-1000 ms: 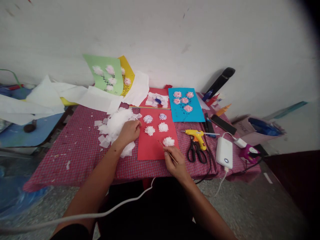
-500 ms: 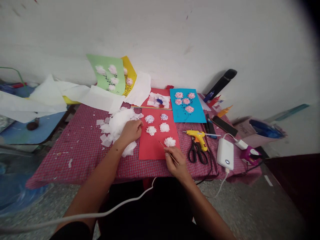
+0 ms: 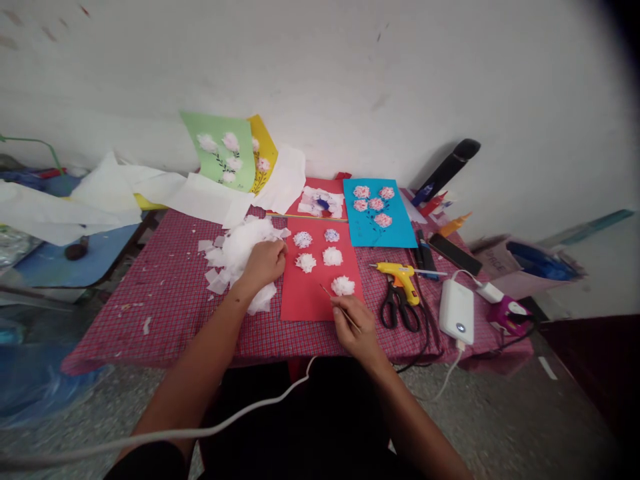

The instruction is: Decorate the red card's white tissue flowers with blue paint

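In my right hand (image 3: 356, 328) is a thin paintbrush (image 3: 326, 291), its tip just above a red paper sheet (image 3: 310, 300). Close beside those fingers sits a fluffy white paper flower (image 3: 343, 286) on the sheet. Several more flowers lie higher up, and two of them, such as this speckled flower (image 3: 303, 239), carry blue-purple dots. My left hand (image 3: 267, 262) rests with curled fingers at the sheet's left edge, over a pile of white tissue paper pieces (image 3: 245, 243). Whatever its fingertips may hold is hidden.
A blue card (image 3: 407, 230) with pink flowers lies at the back right. Right of the red sheet are a yellow glue gun (image 3: 400, 270), black scissors (image 3: 400, 313) and a white power bank (image 3: 457, 310). A green card (image 3: 240, 130) leans on the wall. A white cable (image 3: 240, 408) crosses in front.
The view has shifted slightly, so everything appears a little further right. Both hands keep nearly the same pose, and the flowers stay in place on the sheet.
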Demonstrator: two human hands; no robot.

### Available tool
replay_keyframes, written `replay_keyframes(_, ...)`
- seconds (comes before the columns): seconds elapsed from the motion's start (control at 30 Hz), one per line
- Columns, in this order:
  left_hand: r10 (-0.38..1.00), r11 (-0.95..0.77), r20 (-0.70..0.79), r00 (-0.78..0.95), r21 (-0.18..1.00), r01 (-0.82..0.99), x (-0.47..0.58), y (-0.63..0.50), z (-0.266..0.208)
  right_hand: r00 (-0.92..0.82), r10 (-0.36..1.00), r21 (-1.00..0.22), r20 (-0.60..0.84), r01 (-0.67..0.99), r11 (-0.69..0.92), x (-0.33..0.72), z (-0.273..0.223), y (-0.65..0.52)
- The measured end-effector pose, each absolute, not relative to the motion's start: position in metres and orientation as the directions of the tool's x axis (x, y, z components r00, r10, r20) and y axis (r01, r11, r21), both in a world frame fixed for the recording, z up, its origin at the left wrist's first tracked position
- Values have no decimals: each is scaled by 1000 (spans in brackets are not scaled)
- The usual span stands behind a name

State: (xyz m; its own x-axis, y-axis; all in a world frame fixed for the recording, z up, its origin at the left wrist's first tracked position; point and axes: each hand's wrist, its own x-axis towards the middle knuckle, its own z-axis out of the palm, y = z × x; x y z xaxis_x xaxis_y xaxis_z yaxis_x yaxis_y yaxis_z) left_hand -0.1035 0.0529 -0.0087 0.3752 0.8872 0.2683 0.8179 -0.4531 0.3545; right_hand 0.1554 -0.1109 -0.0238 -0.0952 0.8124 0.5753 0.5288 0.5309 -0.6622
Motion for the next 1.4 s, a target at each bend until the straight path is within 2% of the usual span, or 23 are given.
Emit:
replay_keyframes(0.13, 859, -497, 310, 408, 305, 813, -101, 53, -7, -90, 815, -672, 572, 518, 529, 155, -23, -111)
replay_keyframes(0.23, 824, -530, 355, 441, 213, 821, -93, 55, -8, -90, 816, -676, 571, 512, 530, 154, -20, -111)
replay_keyframes(0.4, 857, -470, 287, 427, 96, 878, -79, 60, -10, -86, 811, -680, 579, 497, 539, 153, -15, -110)
replay_keyframes(0.77, 925, -293, 292, 244, 137, 946, -108, 52, 2, -89, 805, -656, 586, 530, 537, 152, -17, -110)
replay_keyframes(1.03, 876, -416, 330, 351, 152, 897, -103, 53, 8, -39, 757, -582, 652, 614, 533, 177, -18, -126)
replay_keyframes(1.17, 864, -436, 318, 390, 90, 895, -95, 72, 20, 50, 743, -587, 668, 649, 485, 197, -23, -134)
replay_keyframes(1.4, 889, -436, 164, 426, 27, 899, -88, 103, 17, 47, 727, -571, 685, 655, 496, 198, -30, -136)
